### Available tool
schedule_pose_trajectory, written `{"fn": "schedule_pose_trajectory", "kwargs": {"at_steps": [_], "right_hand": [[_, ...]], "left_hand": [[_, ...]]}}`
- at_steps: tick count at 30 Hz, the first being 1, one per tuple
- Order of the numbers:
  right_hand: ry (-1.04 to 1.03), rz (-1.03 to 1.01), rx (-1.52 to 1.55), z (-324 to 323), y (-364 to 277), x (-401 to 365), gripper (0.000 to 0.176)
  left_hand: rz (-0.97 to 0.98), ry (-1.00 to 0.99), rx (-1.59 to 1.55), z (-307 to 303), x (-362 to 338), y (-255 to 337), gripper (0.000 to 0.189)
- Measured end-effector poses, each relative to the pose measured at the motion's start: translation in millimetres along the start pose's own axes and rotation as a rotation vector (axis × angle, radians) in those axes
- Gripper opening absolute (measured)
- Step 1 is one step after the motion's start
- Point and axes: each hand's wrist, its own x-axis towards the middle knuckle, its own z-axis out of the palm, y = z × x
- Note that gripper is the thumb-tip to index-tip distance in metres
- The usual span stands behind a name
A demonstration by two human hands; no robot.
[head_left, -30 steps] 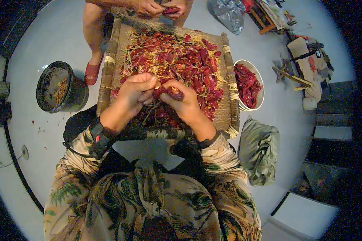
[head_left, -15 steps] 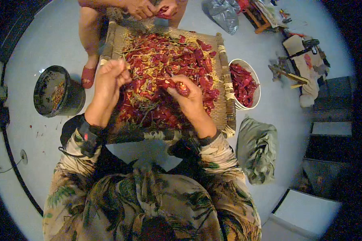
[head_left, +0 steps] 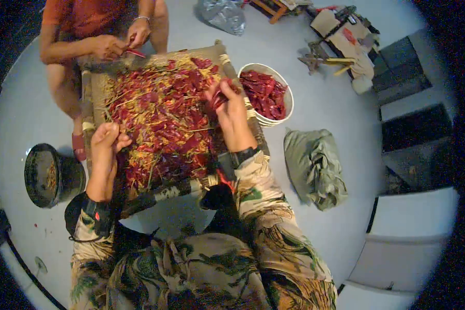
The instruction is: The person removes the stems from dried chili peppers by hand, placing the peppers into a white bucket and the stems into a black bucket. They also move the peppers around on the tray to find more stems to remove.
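A woven tray (head_left: 99, 93) with a wooden frame bears a spread of dried red chilies (head_left: 155, 119) mixed with yellow seeds and stems. My left hand (head_left: 107, 138) hovers over the tray's left edge with its fingers curled; whatever they may pinch is too small to make out. Over the right side of the tray is my right hand (head_left: 230, 106), its fingers wrapped round red chili pieces (head_left: 218, 98). Just beyond it stands a white bucket (head_left: 290, 103) of red chilies.
Across the tray sits another person (head_left: 93, 26), both hands at a red chili. A dark bucket (head_left: 72, 178) stands at the left. To the right lies a grey-green sack (head_left: 318, 168). A silvery plastic bag (head_left: 222, 15) and cluttered items are at the back.
The view has turned toward the right. My right hand has moved to the tray's right side, nearer the white bucket, with chili pieces in it. My hands are farther apart.
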Motion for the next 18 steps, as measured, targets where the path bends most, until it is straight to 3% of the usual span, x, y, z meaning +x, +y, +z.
{"fn": "schedule_pose_trajectory", "kwargs": {"at_steps": [1, 4, 7, 10, 13, 18], "right_hand": [[-0.209, -0.082, 0.076, -38, 3, 33, 0.019], [0.093, -0.207, 0.324, -64, -36, 46, 0.026], [0.35, -0.12, 0.425, -82, -44, 45, 0.038], [0.457, -0.235, 0.365, -84, -35, 51, 0.045], [0.415, -0.258, 0.305, -79, -32, 52, 0.043], [0.037, -0.06, 0.0, -36, -3, 32, 0.016]], "left_hand": [[-0.002, -0.012, 0.004, 0, 1, -2, 0.014], [-0.039, 0.015, 0.082, 4, 2, -1, 0.018], [-0.01, 0.016, 0.055, -1, 5, -4, 0.019], [-0.014, 0.039, 0.027, -3, 3, 1, 0.016], [-0.002, 0.086, 0.039, 0, 0, 11, 0.014], [0.113, 0.134, 0.005, -12, 3, 11, 0.013]]}}
